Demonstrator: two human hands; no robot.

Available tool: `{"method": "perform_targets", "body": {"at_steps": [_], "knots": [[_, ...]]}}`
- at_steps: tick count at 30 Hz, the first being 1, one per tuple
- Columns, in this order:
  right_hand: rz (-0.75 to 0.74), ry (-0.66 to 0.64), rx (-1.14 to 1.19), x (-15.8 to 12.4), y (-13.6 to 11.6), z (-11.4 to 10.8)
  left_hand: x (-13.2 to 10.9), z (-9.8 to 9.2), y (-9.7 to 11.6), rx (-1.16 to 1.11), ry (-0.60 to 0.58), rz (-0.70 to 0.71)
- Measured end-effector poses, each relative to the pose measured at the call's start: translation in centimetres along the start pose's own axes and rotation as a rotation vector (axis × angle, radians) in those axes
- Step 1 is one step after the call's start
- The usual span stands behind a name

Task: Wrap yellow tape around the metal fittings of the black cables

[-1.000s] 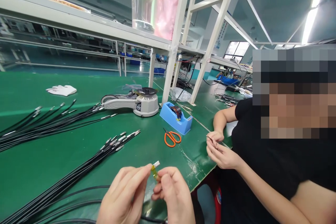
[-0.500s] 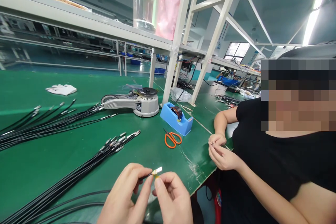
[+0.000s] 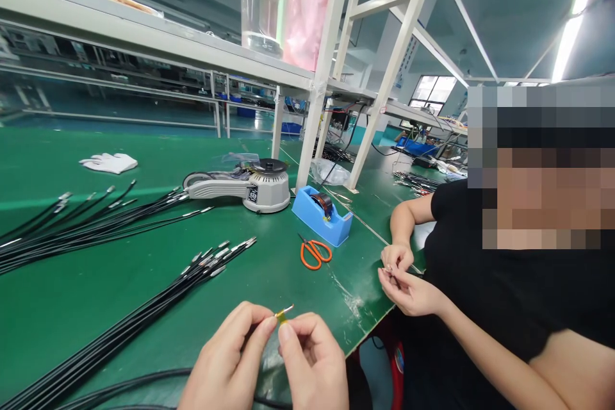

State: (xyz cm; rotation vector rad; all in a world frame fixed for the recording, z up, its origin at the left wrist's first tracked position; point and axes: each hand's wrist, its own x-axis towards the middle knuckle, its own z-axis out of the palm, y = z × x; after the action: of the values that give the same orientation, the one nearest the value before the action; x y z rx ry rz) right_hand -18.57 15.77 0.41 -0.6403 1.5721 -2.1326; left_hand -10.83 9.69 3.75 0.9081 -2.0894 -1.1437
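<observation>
Low in the view, my left hand (image 3: 228, 355) pinches a black cable just behind its slim metal connector (image 3: 289, 309), which points up and right, edge-on. Beside it my right hand (image 3: 314, 359) is closed, thumb and forefinger gripping a small strip of amber tape (image 3: 282, 318) that sits against the connector's base. The fingers hide most of the cable there. To the left lies a bundle of black cables (image 3: 144, 314) with silver connector ends. Orange-handled scissors (image 3: 316, 254) rest on the green table (image 3: 269, 275) beyond my hands.
A blue tape dispenser (image 3: 321, 218) with amber tape stands behind the scissors, and a grey tape machine (image 3: 266, 189) is left of it. More cables (image 3: 96, 237) and a white glove (image 3: 109, 163) lie left. A co-worker (image 3: 480, 282) sits at right, handling a small part. Shelf posts (image 3: 319, 77) rise behind.
The connector has turned in my fingers from showing its flat face to showing its thin edge. Amber tape shows more clearly at its base. The co-worker's hands have shifted slightly.
</observation>
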Motion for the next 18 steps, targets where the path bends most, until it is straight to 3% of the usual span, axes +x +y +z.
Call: {"method": "perform_targets", "body": {"at_steps": [9, 18], "knots": [[0.028, -0.068, -0.038, 0.2, -1.0, -0.2, 0.2, 0.1, -0.8, -0.135, -0.081, -0.220], [0.011, -0.104, -0.039, 0.3, -0.9, -0.1, 0.4, -0.5, 1.4, -0.267, -0.137, -0.285]]}}
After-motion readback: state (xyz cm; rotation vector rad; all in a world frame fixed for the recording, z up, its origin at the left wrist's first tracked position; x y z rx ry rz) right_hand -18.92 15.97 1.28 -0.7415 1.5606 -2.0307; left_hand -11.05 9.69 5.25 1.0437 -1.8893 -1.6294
